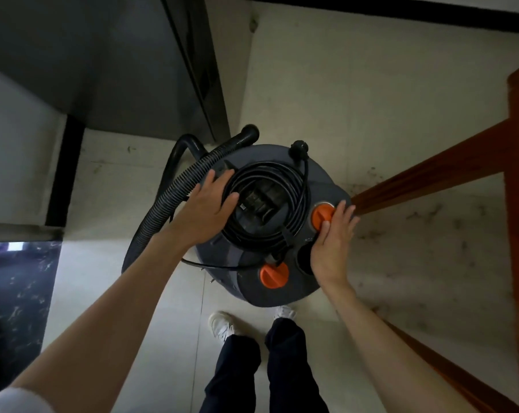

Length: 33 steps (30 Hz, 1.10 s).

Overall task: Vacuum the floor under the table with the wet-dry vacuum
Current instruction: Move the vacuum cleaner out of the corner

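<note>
Dark grey round-bodied wet-dry vacuum (252,281) stands upright on the pale tiled floor (326,84), just beside the reddish-brown wooden table frame (431,171) on the right; its right edge sits near the end of the frame's lower rail. Black power cord (294,186) lies coiled on the vacuum's top, with its black plug (300,147) at the far edge. Black ribbed hose (174,192) runs from the far left of the lid, curving down the left side toward the floor. Left hand (207,204) rests on the left of the lid with fingers spread and relaxed, fingertips touching the cord coil, gripping nothing. Right hand (332,242) is at the right of the lid; thumb and fingers close round the far orange round knob (322,216). A second orange round knob (274,275) sits untouched at the near edge. Dark specks and debris mark the floor under the table frame on the right. White shoes (222,323) and dark trousers (246,374) appear just near of the vacuum.
</note>
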{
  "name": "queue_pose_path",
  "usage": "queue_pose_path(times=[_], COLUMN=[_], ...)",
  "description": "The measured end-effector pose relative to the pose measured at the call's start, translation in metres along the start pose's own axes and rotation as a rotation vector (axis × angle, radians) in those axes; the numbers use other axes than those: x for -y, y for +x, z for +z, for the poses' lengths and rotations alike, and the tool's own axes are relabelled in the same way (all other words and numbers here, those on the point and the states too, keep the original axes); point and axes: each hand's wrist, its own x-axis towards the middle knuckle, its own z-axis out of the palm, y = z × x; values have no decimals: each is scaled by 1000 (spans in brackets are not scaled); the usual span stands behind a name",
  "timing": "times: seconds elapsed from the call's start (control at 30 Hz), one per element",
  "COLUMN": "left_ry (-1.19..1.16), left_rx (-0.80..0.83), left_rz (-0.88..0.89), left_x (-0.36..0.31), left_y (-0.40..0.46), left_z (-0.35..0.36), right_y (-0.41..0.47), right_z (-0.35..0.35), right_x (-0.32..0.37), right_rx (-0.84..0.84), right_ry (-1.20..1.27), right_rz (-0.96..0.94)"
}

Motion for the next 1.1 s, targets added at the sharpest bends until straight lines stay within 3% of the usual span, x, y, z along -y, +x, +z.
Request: queue_pose_path(times=[0.27, 0.57, 0.67, 0.8, 0.97, 1.1], left_ry=[69, 206, 287, 300, 186, -29], left_rx=[-32, -118, -177, -151, -101, 54], left_rz=[-24, -39, -11, -53, -43, -81], left_x=[-19, -63, -79, -95, -98, -96], left_y=[9, 18, 22, 36, 49, 58], left_z=[5, 32, 40, 42, 37, 36], right_y=[56, 179, 215, 230, 149, 74], right_z=[-23, -90, -101, -98, -96, -74], right_x=[-5, 9, 17, 32, 24, 8], right_rx=[18, 291, 233, 149, -80, -37], right_ry=[-71, -300, -334, -183, -116, 5], right_rz=[-161, -336, -225, 21, 130, 108])
